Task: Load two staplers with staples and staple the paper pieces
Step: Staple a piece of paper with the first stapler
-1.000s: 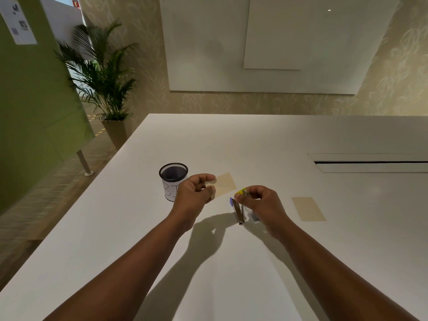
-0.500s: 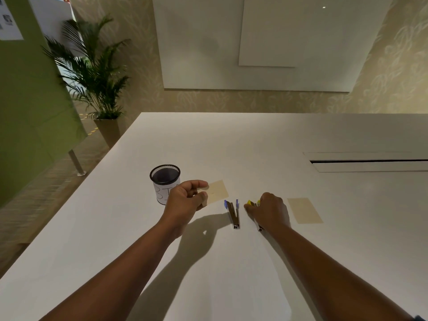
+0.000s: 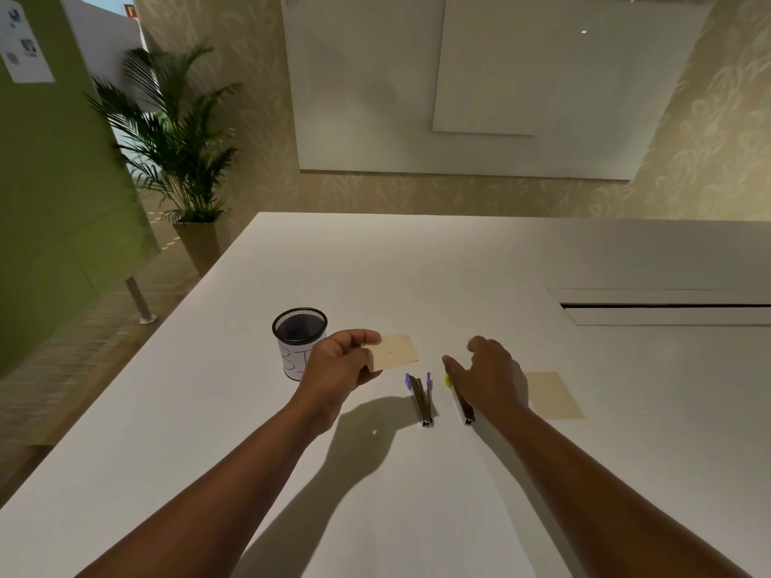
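The left hand (image 3: 340,371) pinches a tan rectangular paper piece (image 3: 394,351) above the white table (image 3: 417,277). The right hand (image 3: 488,375), fingers relaxed, hovers over the yellow-tipped metal stapler (image 3: 463,404), just right of the blue-tipped metal stapler (image 3: 420,398). Another tan paper piece (image 3: 550,394) lies further right.

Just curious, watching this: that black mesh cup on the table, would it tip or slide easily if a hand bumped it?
The mesh cup probably slides easily, since the table looks smooth. It stands upright and taller than wide, so a knock near its rim might tip it. On its side, the round wall would likely roll. What it holds cannot be told.
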Demonstrator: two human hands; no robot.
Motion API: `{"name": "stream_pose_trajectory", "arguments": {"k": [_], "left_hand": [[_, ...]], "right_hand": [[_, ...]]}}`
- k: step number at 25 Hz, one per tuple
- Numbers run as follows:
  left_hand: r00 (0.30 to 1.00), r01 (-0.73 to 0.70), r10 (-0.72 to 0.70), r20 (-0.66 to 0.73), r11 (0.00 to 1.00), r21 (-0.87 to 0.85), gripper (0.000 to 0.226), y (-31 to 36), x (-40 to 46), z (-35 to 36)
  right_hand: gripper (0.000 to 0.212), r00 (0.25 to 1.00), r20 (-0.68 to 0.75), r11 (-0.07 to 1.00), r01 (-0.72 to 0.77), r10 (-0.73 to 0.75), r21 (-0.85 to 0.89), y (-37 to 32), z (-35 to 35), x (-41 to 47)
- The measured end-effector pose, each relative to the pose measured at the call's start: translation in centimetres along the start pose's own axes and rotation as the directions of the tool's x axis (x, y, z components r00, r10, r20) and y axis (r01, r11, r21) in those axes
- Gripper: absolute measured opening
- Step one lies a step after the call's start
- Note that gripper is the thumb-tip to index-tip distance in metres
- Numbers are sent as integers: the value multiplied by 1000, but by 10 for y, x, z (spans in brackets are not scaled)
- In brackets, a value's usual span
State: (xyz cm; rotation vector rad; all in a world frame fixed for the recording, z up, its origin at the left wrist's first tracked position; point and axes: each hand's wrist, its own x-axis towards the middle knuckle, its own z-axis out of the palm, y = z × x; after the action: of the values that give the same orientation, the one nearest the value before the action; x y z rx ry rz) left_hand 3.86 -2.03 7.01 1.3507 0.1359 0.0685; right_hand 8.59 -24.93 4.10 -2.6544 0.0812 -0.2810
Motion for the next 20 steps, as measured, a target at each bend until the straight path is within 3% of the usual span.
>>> {"name": "stream_pose_trajectory", "arguments": {"k": [3, 6, 11, 17, 20], "left_hand": [[995, 86, -77, 58, 982, -170, 42, 18, -3, 3], [989, 111, -85, 125, 969, -219, 37, 31, -9, 2], [974, 55, -39, 221, 996, -67, 15, 35, -21, 4], [996, -58, 39, 85, 968, 245, 12, 40, -26, 7], [997, -70, 59, 58, 974, 217, 9, 44, -29, 11]], "right_hand": [[42, 965, 17, 919, 243, -261, 311, -24, -20, -2], [40, 903, 10, 769, 361, -430, 527, -45, -33, -13], [7, 936, -3, 616, 233, -351, 753, -60, -50, -23], [10, 931, 149, 559, 68, -334, 826, -69, -55, -33], [10, 932, 163, 526, 34, -324, 850, -72, -57, -35]]}}
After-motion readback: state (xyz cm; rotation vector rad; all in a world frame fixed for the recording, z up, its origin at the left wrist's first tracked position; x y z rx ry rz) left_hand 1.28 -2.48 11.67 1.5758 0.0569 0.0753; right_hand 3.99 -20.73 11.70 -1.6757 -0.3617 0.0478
